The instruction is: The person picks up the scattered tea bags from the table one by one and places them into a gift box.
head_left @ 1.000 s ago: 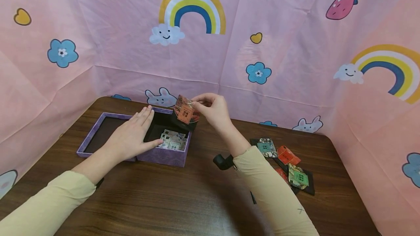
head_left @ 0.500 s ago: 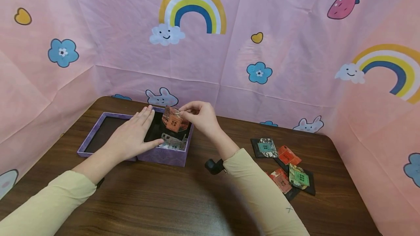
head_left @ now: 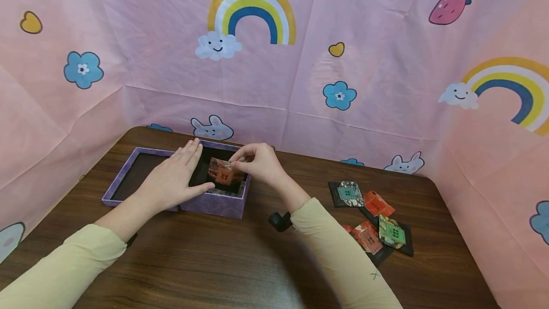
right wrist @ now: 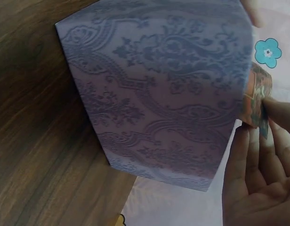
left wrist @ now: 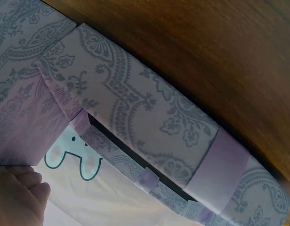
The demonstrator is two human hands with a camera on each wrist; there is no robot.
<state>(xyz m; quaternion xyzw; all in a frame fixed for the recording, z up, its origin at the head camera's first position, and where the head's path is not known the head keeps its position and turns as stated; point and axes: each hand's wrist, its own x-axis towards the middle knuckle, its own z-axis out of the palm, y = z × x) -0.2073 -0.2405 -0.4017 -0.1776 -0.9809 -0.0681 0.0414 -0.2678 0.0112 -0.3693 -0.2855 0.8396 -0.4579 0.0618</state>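
Note:
A purple patterned box with a dark inside stands at the left of the table, its lid folded out to the left. My left hand lies across the box's left side, fingers straight and thumb stretched along the front rim. Between thumb and fingers my right hand pinches the upper right corner of a reddish-brown sachet with an orange label, down inside the box. That sachet covers most of the pale packets below it. In the right wrist view, the sachet shows past the box wall.
Several sachets lie piled at the right of the table: a teal-labelled one, a red one, a green-labelled one and another red one. A pink patterned cloth rises behind the table.
My right hand has moved left and down, lowering the reddish-brown sachet from above the box's back right corner into it. The left hand has stayed in place.

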